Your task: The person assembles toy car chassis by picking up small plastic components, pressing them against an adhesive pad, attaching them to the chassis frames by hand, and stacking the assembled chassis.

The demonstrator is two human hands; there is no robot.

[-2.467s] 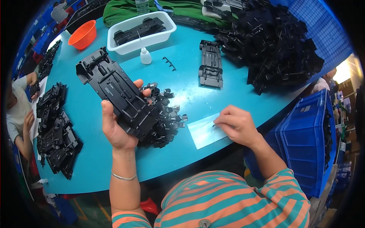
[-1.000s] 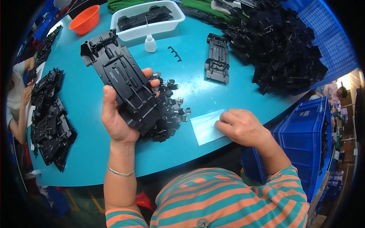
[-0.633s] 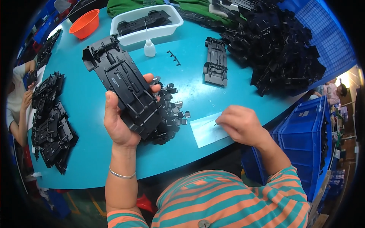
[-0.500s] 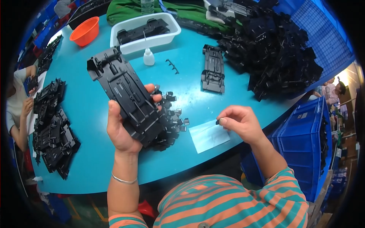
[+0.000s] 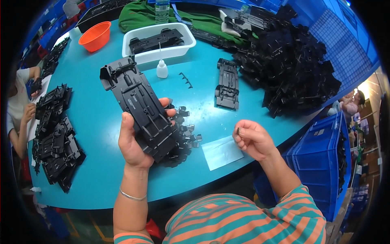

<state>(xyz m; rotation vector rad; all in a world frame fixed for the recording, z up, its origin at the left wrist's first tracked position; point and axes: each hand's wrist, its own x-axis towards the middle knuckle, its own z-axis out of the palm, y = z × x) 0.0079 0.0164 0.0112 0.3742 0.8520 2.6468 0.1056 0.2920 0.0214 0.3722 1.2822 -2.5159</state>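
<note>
My left hand (image 5: 136, 140) is closed around the lower end of a black plastic toy car chassis (image 5: 142, 101), tilted above the table with its moulded side toward me. My right hand (image 5: 255, 140) is closed in a pinch on a small black part (image 5: 238, 131), mostly covered by the fingers. Below that hand lies a white sheet (image 5: 221, 153). Several small black clip-like pieces (image 5: 187, 136) are heaped beside and behind the held chassis. Another chassis (image 5: 227, 83) rests on the table farther off, and a thin black toothed strip (image 5: 185, 80) lies to its left.
A white dropper bottle (image 5: 162, 69) stands before a white tub (image 5: 160, 55) holding another chassis. Big piles of black chassis lie at right (image 5: 294, 61) and left (image 5: 61, 150). An orange bowl (image 5: 95, 37) sits far left; a blue crate (image 5: 315, 158) stands right. Another person (image 5: 20, 105) works at left.
My right hand has turned, its fingers curling more around the small part and lifting slightly off the white sheet. The held chassis has shifted a little right and down in view.
</note>
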